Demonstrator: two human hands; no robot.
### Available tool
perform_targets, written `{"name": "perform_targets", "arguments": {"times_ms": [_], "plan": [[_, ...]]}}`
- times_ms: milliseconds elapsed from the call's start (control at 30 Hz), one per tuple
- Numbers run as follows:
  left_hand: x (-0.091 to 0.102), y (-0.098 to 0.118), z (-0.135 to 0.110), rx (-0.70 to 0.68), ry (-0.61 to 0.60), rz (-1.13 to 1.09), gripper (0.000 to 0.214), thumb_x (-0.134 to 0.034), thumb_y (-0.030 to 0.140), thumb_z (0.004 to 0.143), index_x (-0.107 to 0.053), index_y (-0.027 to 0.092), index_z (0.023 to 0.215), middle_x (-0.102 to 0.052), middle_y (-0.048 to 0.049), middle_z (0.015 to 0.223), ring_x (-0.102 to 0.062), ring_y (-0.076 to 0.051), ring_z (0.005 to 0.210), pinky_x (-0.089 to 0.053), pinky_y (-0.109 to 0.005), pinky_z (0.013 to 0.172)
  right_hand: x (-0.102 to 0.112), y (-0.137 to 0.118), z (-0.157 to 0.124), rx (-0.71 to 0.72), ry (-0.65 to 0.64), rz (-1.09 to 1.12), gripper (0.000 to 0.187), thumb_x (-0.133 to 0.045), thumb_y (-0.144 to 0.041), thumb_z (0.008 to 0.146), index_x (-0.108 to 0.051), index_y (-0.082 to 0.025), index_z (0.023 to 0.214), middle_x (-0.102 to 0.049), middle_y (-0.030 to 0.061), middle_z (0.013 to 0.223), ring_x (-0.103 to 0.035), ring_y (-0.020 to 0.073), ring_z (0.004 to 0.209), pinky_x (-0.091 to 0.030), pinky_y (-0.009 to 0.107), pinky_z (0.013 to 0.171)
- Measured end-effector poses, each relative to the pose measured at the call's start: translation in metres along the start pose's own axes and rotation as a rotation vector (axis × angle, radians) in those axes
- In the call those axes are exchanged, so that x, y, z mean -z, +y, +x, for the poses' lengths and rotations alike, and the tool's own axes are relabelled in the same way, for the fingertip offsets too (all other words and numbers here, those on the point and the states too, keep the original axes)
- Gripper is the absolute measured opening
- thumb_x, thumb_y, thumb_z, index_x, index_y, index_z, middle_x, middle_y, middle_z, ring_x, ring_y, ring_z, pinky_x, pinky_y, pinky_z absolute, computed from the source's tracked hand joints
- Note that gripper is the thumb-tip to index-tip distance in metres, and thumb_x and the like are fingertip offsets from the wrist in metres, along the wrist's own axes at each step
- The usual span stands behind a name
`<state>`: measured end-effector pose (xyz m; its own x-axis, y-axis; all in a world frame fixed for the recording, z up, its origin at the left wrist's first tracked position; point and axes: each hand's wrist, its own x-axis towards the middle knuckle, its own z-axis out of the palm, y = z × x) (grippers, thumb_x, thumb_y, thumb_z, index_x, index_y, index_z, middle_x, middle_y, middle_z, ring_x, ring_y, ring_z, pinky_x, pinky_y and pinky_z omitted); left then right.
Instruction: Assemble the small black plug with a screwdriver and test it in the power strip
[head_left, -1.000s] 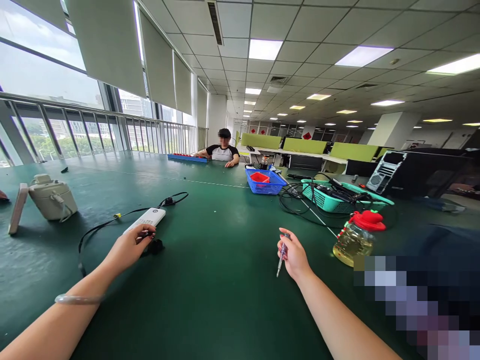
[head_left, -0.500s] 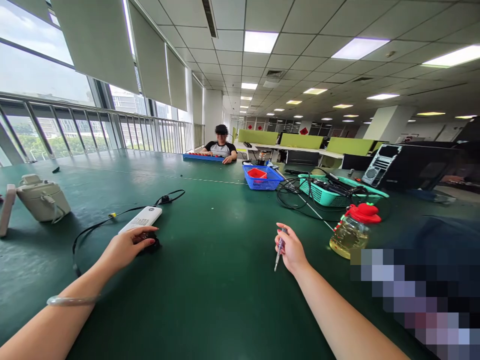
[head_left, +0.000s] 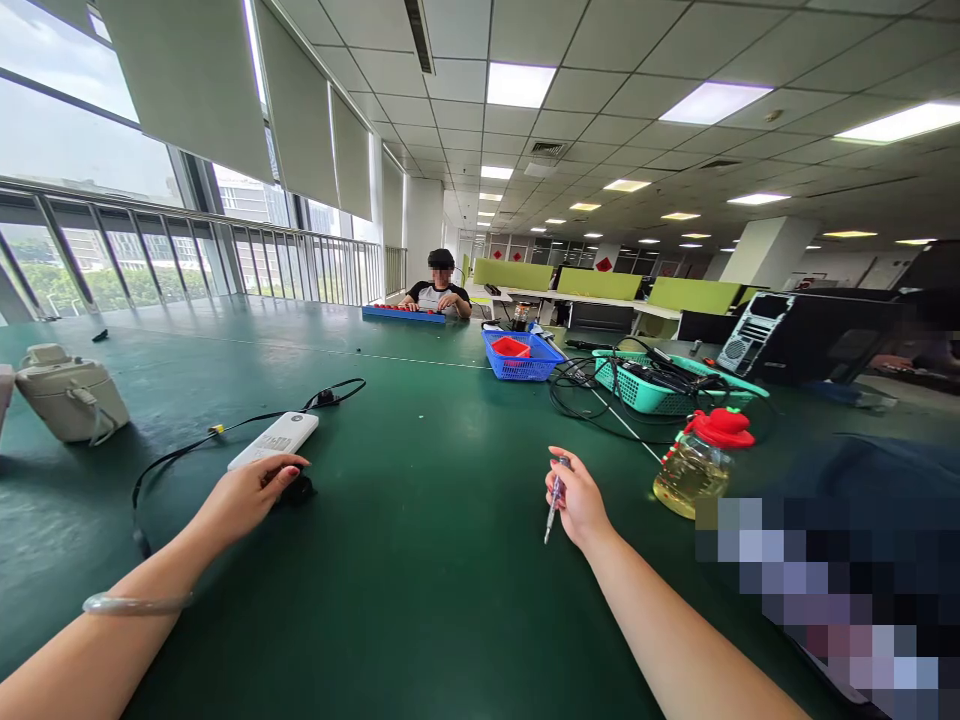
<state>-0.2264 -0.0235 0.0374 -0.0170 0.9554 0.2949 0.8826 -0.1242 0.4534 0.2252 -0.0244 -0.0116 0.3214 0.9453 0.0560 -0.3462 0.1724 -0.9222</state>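
Observation:
My right hand is closed around a small screwdriver with a clear handle. Its metal tip points down toward my side of the green table. At the left, my left hand has thumb and fingertips drawn together just over a small black object. Whether something small sits in that pinch cannot be made out. Beside the left fingers lies a white power strip, partly covered by the hand. A black cable with a yellow tag curves around it and ends in a black plug.
A beige case stands at far left. To the right are a jar with a red lid, a teal basket of cables and a blue basket. A person sits across the table by a blue tray.
My left thumb and fingers have come closer together, and the hand has lifted slightly off the black object. My right hand keeps the screwdriver. The view has shifted a little to the right.

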Motion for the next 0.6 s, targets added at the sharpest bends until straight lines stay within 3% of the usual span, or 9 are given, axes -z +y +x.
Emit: {"name": "perform_targets", "arguments": {"times_ms": [300, 600], "plan": [[0.0016, 0.0057, -0.0029, 0.136, 0.074, 0.058, 0.049, -0.040, 0.067, 0.075, -0.063, 0.023, 0.075, -0.065, -0.0020, 0.065, -0.058, -0.020, 0.061, -0.040, -0.027, 0.054, -0.0001, 0.0006, 0.0009, 0.001, -0.004, -0.005, 0.041, -0.076, -0.038, 0.062, -0.059, -0.023, 0.095, -0.047, -0.0084, 0.049, -0.033, 0.0072, 0.039, -0.024, 0.020, 0.039], [-0.0045, 0.0016, -0.0019, 0.105, 0.189, 0.015, 0.047, -0.044, 0.063, 0.073, -0.072, 0.026, 0.083, -0.073, -0.0024, 0.078, -0.062, -0.021, 0.065, -0.041, -0.026, 0.054, -0.0002, 0.0007, 0.0009, -0.006, 0.003, -0.004, 0.040, -0.074, -0.038, 0.063, -0.059, -0.023, 0.097, -0.046, -0.0086, 0.049, -0.033, 0.0071, 0.039, -0.024, 0.020, 0.039]]}}
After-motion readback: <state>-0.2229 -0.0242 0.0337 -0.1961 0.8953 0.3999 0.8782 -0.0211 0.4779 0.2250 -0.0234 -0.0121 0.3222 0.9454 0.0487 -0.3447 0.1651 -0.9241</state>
